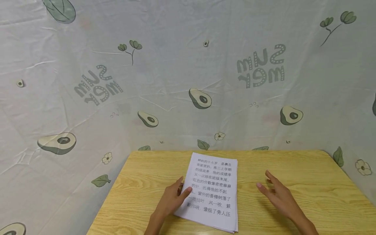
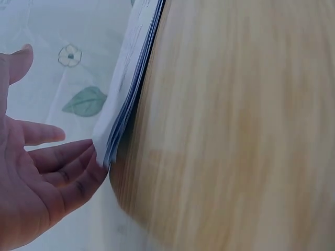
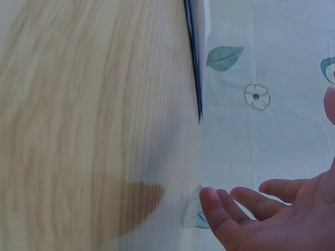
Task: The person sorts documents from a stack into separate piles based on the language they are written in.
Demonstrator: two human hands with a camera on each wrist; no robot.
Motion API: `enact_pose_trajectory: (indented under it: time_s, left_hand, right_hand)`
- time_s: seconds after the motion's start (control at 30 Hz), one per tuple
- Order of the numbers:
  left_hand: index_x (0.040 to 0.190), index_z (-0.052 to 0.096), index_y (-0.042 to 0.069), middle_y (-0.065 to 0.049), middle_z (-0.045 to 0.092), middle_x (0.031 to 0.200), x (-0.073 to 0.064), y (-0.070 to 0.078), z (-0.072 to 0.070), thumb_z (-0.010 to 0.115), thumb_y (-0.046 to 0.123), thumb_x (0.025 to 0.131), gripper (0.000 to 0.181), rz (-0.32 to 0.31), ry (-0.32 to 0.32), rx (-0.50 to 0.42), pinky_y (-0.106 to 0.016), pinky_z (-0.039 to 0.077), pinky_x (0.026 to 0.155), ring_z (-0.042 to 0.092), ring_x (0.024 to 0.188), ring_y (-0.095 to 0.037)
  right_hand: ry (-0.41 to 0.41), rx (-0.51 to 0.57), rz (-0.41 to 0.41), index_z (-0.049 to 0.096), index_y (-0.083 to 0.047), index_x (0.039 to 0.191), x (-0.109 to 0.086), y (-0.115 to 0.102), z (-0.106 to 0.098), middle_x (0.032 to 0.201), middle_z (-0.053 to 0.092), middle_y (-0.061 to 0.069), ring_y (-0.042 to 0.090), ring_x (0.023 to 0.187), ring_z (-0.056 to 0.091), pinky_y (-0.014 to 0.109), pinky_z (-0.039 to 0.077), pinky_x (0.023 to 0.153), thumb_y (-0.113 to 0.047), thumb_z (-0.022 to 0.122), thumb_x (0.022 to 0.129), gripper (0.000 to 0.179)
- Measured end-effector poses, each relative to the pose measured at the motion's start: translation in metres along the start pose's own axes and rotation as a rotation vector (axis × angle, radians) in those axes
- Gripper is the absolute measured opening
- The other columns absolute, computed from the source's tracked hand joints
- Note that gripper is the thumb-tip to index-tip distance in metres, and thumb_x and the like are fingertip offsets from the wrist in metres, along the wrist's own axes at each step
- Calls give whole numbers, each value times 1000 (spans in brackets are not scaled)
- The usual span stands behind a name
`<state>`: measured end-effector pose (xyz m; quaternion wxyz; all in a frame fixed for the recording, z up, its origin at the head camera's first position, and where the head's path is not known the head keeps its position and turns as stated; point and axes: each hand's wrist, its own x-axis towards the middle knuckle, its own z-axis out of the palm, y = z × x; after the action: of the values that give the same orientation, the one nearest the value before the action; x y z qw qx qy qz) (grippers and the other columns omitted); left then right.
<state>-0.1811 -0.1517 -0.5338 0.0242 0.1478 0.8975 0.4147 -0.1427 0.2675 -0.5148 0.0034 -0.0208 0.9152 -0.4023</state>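
Here, the spread left hand [image 1: 171, 199] touches the printed paper stack [image 1: 212, 192] at left; light, even pressure should keep it square; the right hand [image 1: 280, 197] hovers apart, spread.

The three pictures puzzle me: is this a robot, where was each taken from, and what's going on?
No robot here, just a person's two bare hands. The wide picture comes from a camera worn on the head, looking forward and down. The other two come from cameras on each wrist, so each shows one hand close up. On the wooden table lies a stack of printed paper, with a patterned cloth behind. The left hand touches the stack's left edge; the right hand is apart from it and holds nothing. Neither clearly grips the paper.
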Motion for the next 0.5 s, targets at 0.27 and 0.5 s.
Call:
enact_pose_trajectory:
  time_s: [0.27, 0.5]
  left_hand:
    - [158, 46, -6, -22, 74, 131, 5, 9, 12, 60, 50, 108, 76, 10, -10, -37, -33, 63, 80, 77, 100, -25]
    - [155, 51, -4, -23, 70, 138, 19, 14, 21, 63, 50, 106, 73, -12, 68, -35, -43, 65, 84, 76, 108, -32]
  right_hand:
    - [-23, 56, 38, 21, 7, 167, 2, -11, 12, 167, 33, 36, 59, 141, 52, 61, 58, 101, -48, 53, 112, 85]
    - [-22, 92, 48, 27, 6, 166, 3, -18, 21, 167, 36, 34, 57, 141, 52, 61, 56, 105, -46, 54, 112, 80]
